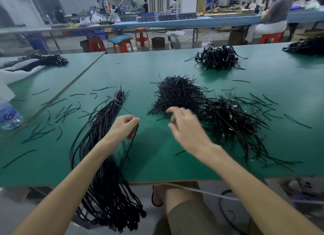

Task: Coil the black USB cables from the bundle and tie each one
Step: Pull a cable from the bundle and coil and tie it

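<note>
Left hand [125, 125] pinches one black USB cable [131, 141] beside the bundle [103, 119], which drapes off the surface [157, 156] edge. Right hand [184, 126], fingers loose and empty, hovers by the pile of short black ties [177, 94], probably to fetch one.

Even overhead light, wide-angle edge warping, motion-blurred right hand [187, 129].

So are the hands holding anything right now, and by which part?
The left hand pinches one black cable partway along its length. The right hand holds nothing.
</note>
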`<action>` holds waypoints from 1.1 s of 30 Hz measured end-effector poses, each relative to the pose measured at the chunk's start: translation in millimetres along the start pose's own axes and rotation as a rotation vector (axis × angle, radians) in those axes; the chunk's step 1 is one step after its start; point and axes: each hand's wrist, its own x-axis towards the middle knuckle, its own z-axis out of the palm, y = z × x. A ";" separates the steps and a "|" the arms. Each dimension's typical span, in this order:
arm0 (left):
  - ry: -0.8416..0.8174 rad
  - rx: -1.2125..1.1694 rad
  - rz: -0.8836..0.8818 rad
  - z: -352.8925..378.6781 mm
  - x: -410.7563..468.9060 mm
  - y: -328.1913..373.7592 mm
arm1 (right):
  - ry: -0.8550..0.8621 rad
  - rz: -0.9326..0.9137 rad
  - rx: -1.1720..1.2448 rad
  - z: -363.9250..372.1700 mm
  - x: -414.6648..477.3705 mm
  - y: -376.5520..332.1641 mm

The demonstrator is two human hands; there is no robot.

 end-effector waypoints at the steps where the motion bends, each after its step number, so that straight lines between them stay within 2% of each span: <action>1: -0.024 -0.004 0.042 3.0 -1.9 0.2 | -0.099 -0.025 0.087 10.4 -1.6 -11.1; 2: -0.046 -0.018 0.070 4.6 -3.1 0.2 | -0.176 -0.040 0.163 21.4 -3.5 -20.7; 4: -0.094 -0.049 0.093 3.5 -4.5 -0.1 | -0.230 -0.101 0.158 41.6 -6.6 -35.5; 9: -0.260 -0.083 0.134 -5.7 -7.9 -12.5 | -0.135 -0.197 0.054 67.3 -8.7 -52.8; 13: -0.238 -0.078 0.164 -6.7 -9.1 -28.9 | 0.051 -0.382 -0.018 69.7 -10.7 -51.9; 15: -0.217 -0.076 0.166 -6.9 -6.5 -33.3 | 0.077 -0.380 -0.047 67.7 -11.8 -46.1; 18: -0.187 -0.029 0.166 -6.0 -2.9 -37.5 | 0.198 -0.231 -0.019 58.2 -6.4 -35.1; 21: -0.161 -0.027 0.128 -6.8 -0.9 -40.5 | 0.251 0.072 0.121 42.1 14.8 -13.6; 24: -0.225 -0.082 0.131 -9.2 -2.1 -38.6 | 0.284 0.307 0.265 28.1 29.4 9.4; 28: -0.393 -0.146 0.133 -14.2 -7.4 -34.5 | 0.277 0.424 0.355 32.3 23.6 20.1; 33: -0.741 -0.131 0.118 -21.6 -9.9 -33.4 | 0.255 0.496 0.436 45.3 15.6 20.8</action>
